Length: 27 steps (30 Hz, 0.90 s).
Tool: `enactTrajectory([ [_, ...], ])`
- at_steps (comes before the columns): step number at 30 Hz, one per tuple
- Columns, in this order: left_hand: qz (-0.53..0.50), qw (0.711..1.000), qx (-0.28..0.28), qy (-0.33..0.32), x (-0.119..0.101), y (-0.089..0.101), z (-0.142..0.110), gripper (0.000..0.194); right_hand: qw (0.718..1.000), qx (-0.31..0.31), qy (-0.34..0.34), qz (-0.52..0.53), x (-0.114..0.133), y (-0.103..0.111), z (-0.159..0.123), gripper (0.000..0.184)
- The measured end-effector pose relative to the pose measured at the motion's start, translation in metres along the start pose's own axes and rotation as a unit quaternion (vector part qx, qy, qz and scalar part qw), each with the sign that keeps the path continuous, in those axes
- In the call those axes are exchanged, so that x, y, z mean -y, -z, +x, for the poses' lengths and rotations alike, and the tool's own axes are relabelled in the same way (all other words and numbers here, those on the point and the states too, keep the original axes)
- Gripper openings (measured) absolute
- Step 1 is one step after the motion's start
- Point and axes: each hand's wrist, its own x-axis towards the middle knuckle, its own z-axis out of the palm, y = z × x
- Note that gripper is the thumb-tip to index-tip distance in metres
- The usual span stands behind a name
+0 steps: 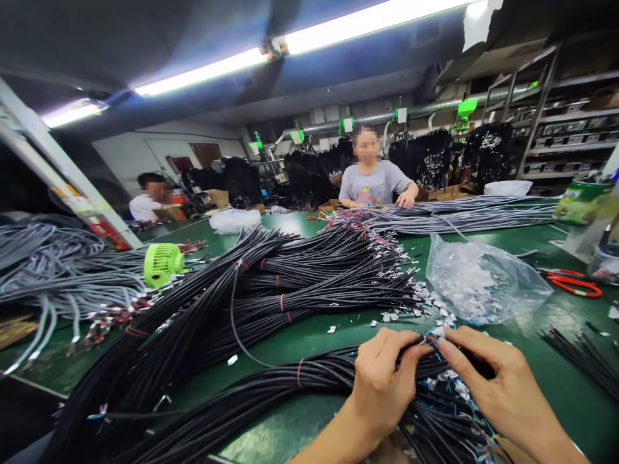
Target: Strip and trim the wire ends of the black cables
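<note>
My left hand is closed on the end of a black cable, thumb and forefinger pinched together. Close beside it, my right hand pinches the thin coloured wires and a whitish scrap at that cable's stripped end. Much of the held cable is hidden by my fingers. Beneath both hands runs a bundle of black cables bound with a red tie, its loose wire ends fanning out below my right hand. Larger tied bundles of black cables lie beyond, with small white scraps around their ends.
A clear plastic bag of scraps stands beyond my right hand, with red-handled scissors to its right. Grey cables and a green fan are at left. Across the green table sits a person; another is farther left.
</note>
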Motion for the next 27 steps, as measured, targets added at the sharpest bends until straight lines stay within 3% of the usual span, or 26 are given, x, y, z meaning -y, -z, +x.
enactTrajectory([
  [14,-0.002,1.000,0.013,-0.009,0.002,0.001,-0.001,0.011,1.000,0.007,0.003,-0.017,-0.003,0.001,-0.001,0.025],
  [16,-0.013,0.999,0.027,0.028,0.000,0.002,0.001,0.010,1.000,-0.002,0.008,-0.027,-0.003,0.000,-0.002,0.026],
  [19,-0.063,0.985,0.082,0.141,-0.003,0.003,0.006,0.015,0.999,-0.016,0.016,-0.032,-0.002,-0.003,-0.002,0.025],
  [22,-0.200,0.931,0.132,0.275,-0.004,0.002,0.012,0.032,0.999,-0.025,0.010,-0.023,0.002,-0.003,-0.001,0.024],
  [27,-0.430,0.786,0.196,0.399,0.007,0.005,0.022,0.045,1.000,-0.007,-0.002,-0.009,0.000,0.005,0.000,0.025],
])
